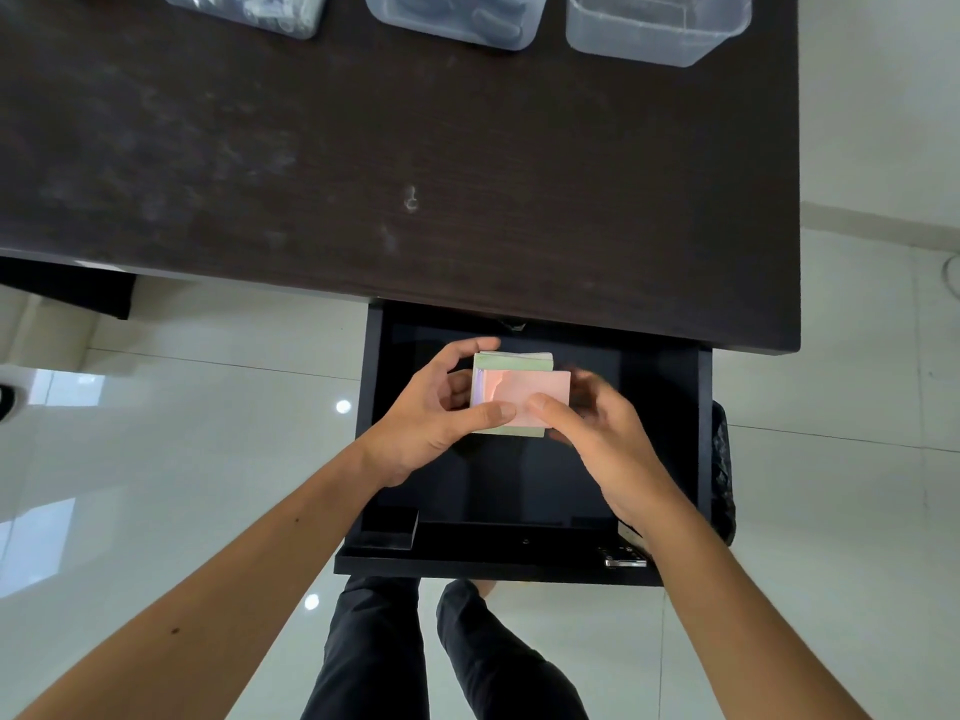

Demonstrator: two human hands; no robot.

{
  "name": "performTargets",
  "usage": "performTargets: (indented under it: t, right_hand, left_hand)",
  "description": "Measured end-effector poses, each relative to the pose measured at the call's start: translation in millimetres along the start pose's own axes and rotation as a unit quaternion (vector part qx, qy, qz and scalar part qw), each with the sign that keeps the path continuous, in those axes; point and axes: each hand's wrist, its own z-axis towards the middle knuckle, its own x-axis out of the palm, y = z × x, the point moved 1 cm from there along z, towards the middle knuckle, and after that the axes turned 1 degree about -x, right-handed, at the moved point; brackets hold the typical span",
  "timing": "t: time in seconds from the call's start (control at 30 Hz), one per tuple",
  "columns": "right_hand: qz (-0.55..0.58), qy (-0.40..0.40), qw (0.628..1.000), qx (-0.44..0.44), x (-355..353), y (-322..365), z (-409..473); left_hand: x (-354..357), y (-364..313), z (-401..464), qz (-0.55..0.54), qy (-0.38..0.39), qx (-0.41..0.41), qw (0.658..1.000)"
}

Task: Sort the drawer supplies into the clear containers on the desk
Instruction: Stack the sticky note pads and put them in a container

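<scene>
Over the open black drawer [524, 558] both hands hold a stack of sticky note pads [519, 392], pink on top, pale green beneath. My left hand [441, 418] grips the stack's left side, thumb on the front edge and fingers curled over the back. My right hand [597, 428] holds its right side, thumb pressing on the pink top sheet. Three clear containers stand at the desk's far edge: the left one [249, 7] and the middle one [457, 18] hold dark items, the right one [654, 28] looks empty.
The dark wooden desk [415, 148] stretches between the drawer and the containers. A small black box [389, 527] sits in the drawer's front left corner and a metallic item [626, 556] in its front right corner. A black bin [722, 470] stands right of the drawer.
</scene>
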Motion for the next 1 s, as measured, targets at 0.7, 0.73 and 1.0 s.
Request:
performTargets:
  t: [0.7, 0.73, 1.0]
  right_hand:
    - [0.072, 0.051, 0.988, -0.124, -46.8, 85.7, -27.9]
    - [0.072, 0.045, 0.988, -0.131, -49.2, 95.1, -23.7]
    - [0.079, -0.017, 0.977, -0.195, -69.2, 183.1, 42.4]
  left_hand:
    - [22.1, -114.0, -11.7, -0.006, 0.067, 0.045, 0.997]
    - [23.6, -125.0, -5.8, -0.006, 0.068, 0.05, 0.996]
    - [30.9, -220.0, 66.8, 0.001, 0.03, 0.113, 0.993]
